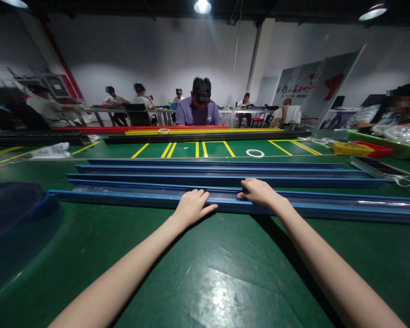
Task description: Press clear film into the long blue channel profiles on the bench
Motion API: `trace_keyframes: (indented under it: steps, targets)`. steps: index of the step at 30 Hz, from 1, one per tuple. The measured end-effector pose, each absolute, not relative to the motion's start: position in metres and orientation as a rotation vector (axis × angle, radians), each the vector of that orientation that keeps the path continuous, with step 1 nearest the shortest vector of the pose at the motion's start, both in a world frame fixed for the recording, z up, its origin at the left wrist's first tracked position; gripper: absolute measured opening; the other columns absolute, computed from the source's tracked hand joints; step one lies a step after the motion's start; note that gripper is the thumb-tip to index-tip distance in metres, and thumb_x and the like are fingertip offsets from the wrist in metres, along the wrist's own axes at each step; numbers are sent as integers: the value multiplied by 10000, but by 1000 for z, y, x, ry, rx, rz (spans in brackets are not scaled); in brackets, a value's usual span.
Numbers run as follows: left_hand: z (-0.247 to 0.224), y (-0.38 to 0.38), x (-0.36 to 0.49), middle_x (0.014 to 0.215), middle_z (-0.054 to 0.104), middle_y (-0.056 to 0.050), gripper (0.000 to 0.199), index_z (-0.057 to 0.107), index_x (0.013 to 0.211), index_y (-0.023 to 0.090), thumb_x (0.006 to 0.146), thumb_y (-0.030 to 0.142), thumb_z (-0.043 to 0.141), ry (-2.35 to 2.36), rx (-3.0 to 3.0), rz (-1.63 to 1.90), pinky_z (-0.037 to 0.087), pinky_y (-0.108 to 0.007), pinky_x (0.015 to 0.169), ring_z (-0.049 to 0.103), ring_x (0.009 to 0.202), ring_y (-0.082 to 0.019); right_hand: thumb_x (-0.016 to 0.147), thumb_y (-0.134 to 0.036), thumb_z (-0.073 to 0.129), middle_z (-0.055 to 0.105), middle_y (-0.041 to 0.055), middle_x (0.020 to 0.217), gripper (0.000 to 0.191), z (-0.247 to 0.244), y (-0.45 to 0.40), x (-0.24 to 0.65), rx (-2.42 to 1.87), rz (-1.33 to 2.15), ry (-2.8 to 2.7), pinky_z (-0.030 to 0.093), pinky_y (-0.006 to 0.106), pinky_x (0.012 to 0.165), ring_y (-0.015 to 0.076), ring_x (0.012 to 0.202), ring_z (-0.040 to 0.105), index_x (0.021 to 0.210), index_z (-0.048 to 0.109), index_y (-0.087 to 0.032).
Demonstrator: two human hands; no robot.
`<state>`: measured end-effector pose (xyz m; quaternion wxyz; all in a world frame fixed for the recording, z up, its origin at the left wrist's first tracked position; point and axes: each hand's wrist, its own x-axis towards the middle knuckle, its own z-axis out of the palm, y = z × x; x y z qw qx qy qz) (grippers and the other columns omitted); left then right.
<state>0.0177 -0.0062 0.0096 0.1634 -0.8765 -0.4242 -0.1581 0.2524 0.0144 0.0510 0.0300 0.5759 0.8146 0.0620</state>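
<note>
A long blue channel (328,209) lies nearest me across the green table, its open side up. My left hand (194,206) rests on its near wall, fingers over the edge into the channel and the thumb stretched out to the right. To the right, my right hand (258,192) is over the same channel with its fingers curled together at the far wall; whatever lies between the fingertips is too small to make out. More blue channels (328,182) lie behind, roughly parallel to the first.
A rolled blue translucent sheet (17,209) lies at the left. Farther back are black rails (205,136), yellow strips (242,131), a white ring (255,153) and a white cloth (54,150). Yellow tray (350,149) stands right. A person (198,107) sits opposite.
</note>
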Motion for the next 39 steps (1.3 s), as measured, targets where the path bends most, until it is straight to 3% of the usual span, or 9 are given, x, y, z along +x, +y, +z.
trace_keyframes:
  steps: [14,25,39]
  targets:
    - [4,-6,17,761,570,-55,413,536,774,167,839,519,330,-1174,-2461,-570,360,-282,615,522,733,-182,774,-406,491,616,95,918,251,50,15,253,1784,155,2523,372,248,585,205,800,580,830,564,-172]
    - [3,-6,18,768,571,-61,403,540,774,167,837,511,340,-1189,-2471,-583,359,-285,618,521,737,-185,790,-496,429,596,132,1086,433,41,22,263,1865,-135,2491,410,310,771,259,1012,528,1018,592,-166]
    - [4,-6,18,760,578,-51,415,537,772,167,841,517,324,-1167,-2425,-556,352,-279,614,524,727,-180,788,-513,415,591,125,1104,447,40,20,262,1883,-112,2486,413,310,775,269,1043,512,1019,595,-175]
